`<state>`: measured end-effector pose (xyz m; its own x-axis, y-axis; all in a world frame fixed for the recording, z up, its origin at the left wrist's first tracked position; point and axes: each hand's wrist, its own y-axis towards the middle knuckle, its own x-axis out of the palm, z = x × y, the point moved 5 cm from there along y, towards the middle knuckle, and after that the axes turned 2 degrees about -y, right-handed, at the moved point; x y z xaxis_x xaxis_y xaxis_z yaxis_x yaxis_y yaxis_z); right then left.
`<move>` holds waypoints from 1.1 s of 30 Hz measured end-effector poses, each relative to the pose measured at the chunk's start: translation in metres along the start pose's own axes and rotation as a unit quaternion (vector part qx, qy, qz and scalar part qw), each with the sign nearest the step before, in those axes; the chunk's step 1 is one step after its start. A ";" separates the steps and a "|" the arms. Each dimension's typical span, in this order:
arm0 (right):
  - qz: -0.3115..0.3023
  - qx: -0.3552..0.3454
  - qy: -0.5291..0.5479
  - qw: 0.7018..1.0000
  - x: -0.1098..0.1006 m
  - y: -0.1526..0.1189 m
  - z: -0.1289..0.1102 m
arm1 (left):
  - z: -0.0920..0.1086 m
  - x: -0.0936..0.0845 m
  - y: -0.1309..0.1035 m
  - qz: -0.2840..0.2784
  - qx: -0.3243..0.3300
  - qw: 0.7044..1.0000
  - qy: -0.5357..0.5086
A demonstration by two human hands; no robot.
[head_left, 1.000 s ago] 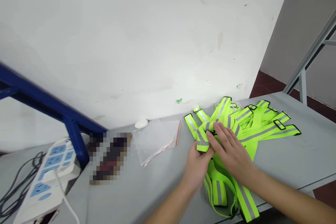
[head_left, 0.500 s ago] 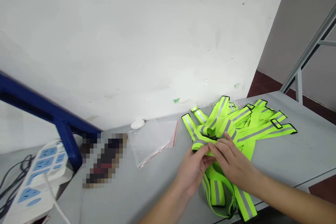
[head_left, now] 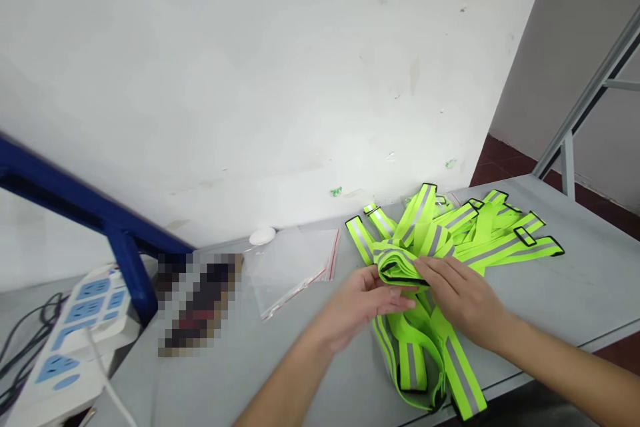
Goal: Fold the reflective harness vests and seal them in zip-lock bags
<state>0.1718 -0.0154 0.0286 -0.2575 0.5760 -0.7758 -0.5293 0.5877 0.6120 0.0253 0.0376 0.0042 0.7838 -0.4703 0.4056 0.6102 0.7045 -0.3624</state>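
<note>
dark cables [head_left: 27,343] lie at the far left, just beside a white power strip [head_left: 43,383] with blue socket faces. a white cord [head_left: 113,390] runs down from the strip toward the near edge of the view. next comes a blue frame [head_left: 127,260], slanting down to the grey desk [head_left: 280,373], then a pixelated thing [head_left: 203,307] that cannot be made out. a white disc [head_left: 263,235] lies near the foot of the wall [head_left: 280,100], at the upper corner of some clear bags [head_left: 293,267] with red seal lines.

to the right of the bags, the left hand [head_left: 363,303] is half open, fingers at the left end of the roll [head_left: 400,265] and under it; whether it grips cannot be told. the roll is a lime strap with a grey stripe, wound in flat layers, above the desk between both hands. the right hand [head_left: 463,293] pinches its right end.

lime straps [head_left: 500,250] with black buckles are heaped behind and to the right, and more hang loosely looped below the hands at the desk's front edge. a grey metal frame [head_left: 567,160] slants up at the far right, beyond which red floor [head_left: 493,160] shows.
</note>
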 end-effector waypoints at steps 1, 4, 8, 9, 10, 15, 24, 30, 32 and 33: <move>0.001 0.006 0.008 1.000 -0.001 -0.002 0.003 | 0.003 -0.004 0.000 -0.023 -0.009 0.998 0.063; 0.007 0.007 0.044 0.999 -0.004 -0.011 0.005 | 0.017 -0.028 0.003 0.056 0.026 0.938 0.340; 0.029 -0.005 0.088 0.996 -0.010 -0.020 0.007 | 0.041 -0.034 0.011 0.196 0.171 0.762 0.593; 0.032 -0.008 0.097 0.995 -0.012 -0.022 0.007 | 0.044 -0.027 0.015 0.169 0.220 0.737 0.617; 0.033 -0.011 0.107 0.994 -0.014 -0.022 0.008 | 0.046 -0.018 0.019 0.123 0.266 0.713 0.637; 0.007 -0.001 0.187 0.982 -0.025 -0.020 0.015 | 0.041 0.018 0.039 -0.149 0.341 0.610 0.700; 0.001 0.160 0.385 0.909 -0.015 -0.025 0.052 | 0.027 0.031 0.073 -0.258 0.273 0.701 0.606; 0.002 0.146 0.361 0.921 -0.026 -0.026 0.071 | 0.039 0.036 0.067 -0.266 0.193 0.737 0.590; 0.010 0.138 0.337 0.931 -0.031 -0.025 0.075 | 0.046 0.029 0.063 -0.227 0.159 0.764 0.583; 0.014 0.143 0.326 0.934 -0.032 -0.025 0.077 | 0.048 0.024 0.060 -0.197 0.138 0.785 0.571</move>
<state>0.2559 -0.0046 0.0501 -0.7553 0.1796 -0.6303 -0.3006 0.7596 0.5767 0.0755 0.0940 0.0321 0.2287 -0.7393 -0.6334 0.9067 0.3986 -0.1379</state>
